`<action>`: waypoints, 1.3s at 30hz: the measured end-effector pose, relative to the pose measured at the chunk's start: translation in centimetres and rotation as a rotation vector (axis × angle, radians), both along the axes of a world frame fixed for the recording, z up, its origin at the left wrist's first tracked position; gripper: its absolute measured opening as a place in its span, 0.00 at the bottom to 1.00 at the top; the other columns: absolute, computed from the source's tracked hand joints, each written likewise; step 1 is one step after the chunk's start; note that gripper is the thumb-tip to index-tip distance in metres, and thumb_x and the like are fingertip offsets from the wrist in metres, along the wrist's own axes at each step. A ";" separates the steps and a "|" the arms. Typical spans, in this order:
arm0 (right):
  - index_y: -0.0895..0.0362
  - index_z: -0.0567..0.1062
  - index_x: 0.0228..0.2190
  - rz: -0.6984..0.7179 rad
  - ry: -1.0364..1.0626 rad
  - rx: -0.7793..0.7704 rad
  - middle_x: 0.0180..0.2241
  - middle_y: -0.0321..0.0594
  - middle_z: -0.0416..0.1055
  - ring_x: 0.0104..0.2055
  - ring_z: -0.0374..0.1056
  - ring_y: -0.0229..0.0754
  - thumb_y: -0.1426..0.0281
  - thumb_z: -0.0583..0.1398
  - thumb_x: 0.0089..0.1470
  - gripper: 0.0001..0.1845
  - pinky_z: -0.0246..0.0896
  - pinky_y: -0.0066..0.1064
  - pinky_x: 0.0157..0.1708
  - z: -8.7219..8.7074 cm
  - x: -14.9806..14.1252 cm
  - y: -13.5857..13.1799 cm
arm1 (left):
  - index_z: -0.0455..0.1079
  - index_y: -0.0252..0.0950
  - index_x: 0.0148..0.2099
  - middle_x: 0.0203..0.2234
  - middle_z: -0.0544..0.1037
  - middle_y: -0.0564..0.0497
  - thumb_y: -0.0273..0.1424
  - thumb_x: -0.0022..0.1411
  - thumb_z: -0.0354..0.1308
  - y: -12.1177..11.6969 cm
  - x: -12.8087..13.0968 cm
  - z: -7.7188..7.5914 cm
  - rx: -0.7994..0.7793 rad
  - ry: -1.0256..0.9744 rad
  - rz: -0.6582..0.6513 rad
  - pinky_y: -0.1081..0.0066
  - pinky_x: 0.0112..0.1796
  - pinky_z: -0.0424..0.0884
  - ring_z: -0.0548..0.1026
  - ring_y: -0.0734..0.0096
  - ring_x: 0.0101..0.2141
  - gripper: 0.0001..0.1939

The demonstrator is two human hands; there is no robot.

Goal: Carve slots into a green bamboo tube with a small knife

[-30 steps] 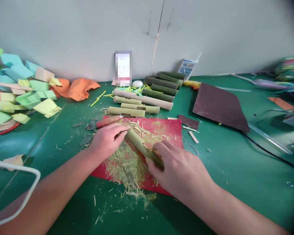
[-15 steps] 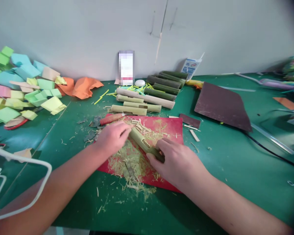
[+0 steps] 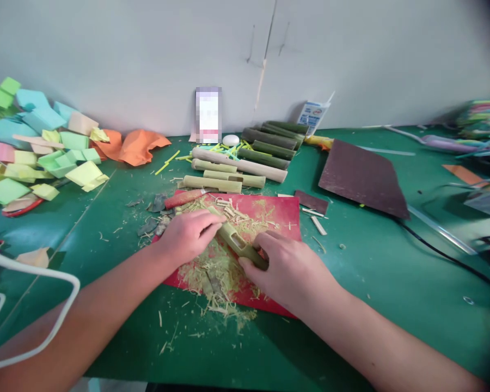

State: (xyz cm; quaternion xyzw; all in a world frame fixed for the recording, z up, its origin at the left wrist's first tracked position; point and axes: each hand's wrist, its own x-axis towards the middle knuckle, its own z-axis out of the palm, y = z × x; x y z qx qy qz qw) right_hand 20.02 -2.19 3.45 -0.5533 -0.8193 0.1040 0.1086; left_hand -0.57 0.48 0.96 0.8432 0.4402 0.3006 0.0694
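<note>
A pale green bamboo tube (image 3: 232, 237) with a slot cut in its side lies slantwise over a red sheet (image 3: 283, 215) covered in shavings. My right hand (image 3: 288, 267) wraps round its near end, thumb below and fingers above. At the far end, my left hand (image 3: 190, 231) has its fingers pressed together on the tube; whether anything thin is under them is hidden. Beside my left hand lies a red-handled tool (image 3: 184, 199), its working end partly covered by shavings. Curled bamboo shavings (image 3: 218, 288) spread over the sheet and the green table.
Behind the sheet lie cut pale bamboo tubes (image 3: 234, 180) and dark green ones (image 3: 265, 158). A phone (image 3: 208, 114) leans on the wall near a drink carton (image 3: 312, 115). Folded paper pieces (image 3: 41, 136) pile up left, a dark brown sheet (image 3: 361, 177) lies right. A white frame (image 3: 71, 277) crosses my left forearm.
The slot in the tube shows more fully from above now. My left fingers have shifted slightly along the tube toward me, baring its far tip. My right hand keeps its hold.
</note>
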 end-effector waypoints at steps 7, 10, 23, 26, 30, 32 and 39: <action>0.55 0.72 0.31 -0.013 0.285 0.043 0.25 0.35 0.70 0.26 0.63 0.35 0.65 0.51 0.56 0.11 0.52 0.27 0.25 0.7 1.3 1.8 | 0.72 0.37 0.44 0.38 0.78 0.48 0.27 0.61 0.52 0.8 -0.5 0.1 0.005 -0.059 0.023 0.67 0.41 0.71 0.75 0.68 0.39 0.10; 0.55 0.73 0.33 -0.039 0.387 0.068 0.28 0.36 0.72 0.29 0.65 0.36 0.69 0.53 0.54 0.09 0.55 0.27 0.28 0.4 1.7 2.5 | 0.72 0.37 0.42 0.35 0.78 0.49 0.26 0.61 0.53 0.7 -0.5 0.1 0.006 -0.082 0.021 0.67 0.39 0.72 0.75 0.69 0.37 0.09; 0.56 0.72 0.37 -0.051 0.286 0.011 0.32 0.39 0.72 0.28 0.65 0.37 0.65 0.56 0.50 0.13 0.57 0.29 0.27 1.4 0.9 3.6 | 0.73 0.36 0.40 0.34 0.79 0.49 0.27 0.60 0.54 0.8 -1.5 0.5 0.085 -0.257 0.135 0.66 0.40 0.71 0.76 0.68 0.36 0.08; 0.55 0.73 0.34 -0.008 0.147 -0.015 0.32 0.39 0.72 0.29 0.65 0.38 0.61 0.56 0.50 0.13 0.54 0.29 0.25 2.7 0.2 4.5 | 0.74 0.36 0.40 0.35 0.79 0.49 0.28 0.60 0.54 0.7 -1.7 0.5 0.114 -0.276 0.168 0.66 0.42 0.71 0.75 0.67 0.38 0.09; 0.54 0.73 0.30 0.040 0.061 -0.017 0.29 0.39 0.71 0.28 0.64 0.39 0.55 0.55 0.49 0.16 0.51 0.28 0.23 3.4 -2.2 6.6 | 0.73 0.36 0.42 0.38 0.78 0.48 0.30 0.60 0.53 0.5 -1.7 0.8 0.136 -0.331 0.219 0.66 0.43 0.71 0.75 0.68 0.39 0.10; 0.55 0.72 0.28 0.051 0.040 -0.001 0.29 0.40 0.72 0.28 0.64 0.40 0.52 0.55 0.47 0.19 0.51 0.29 0.22 3.2 -3.7 7.7 | 0.73 0.36 0.43 0.38 0.78 0.47 0.30 0.61 0.53 0.5 -1.8 0.9 0.138 -0.349 0.239 0.67 0.43 0.71 0.75 0.68 0.39 0.10; 0.56 0.74 0.30 0.131 -0.012 0.023 0.30 0.43 0.73 0.30 0.67 0.43 0.55 0.58 0.46 0.17 0.52 0.29 0.23 2.0 -7.6 9.2 | 0.73 0.36 0.42 0.38 0.78 0.48 0.29 0.60 0.53 0.6 -2.1 0.9 0.158 -0.351 0.217 0.66 0.44 0.70 0.75 0.67 0.40 0.09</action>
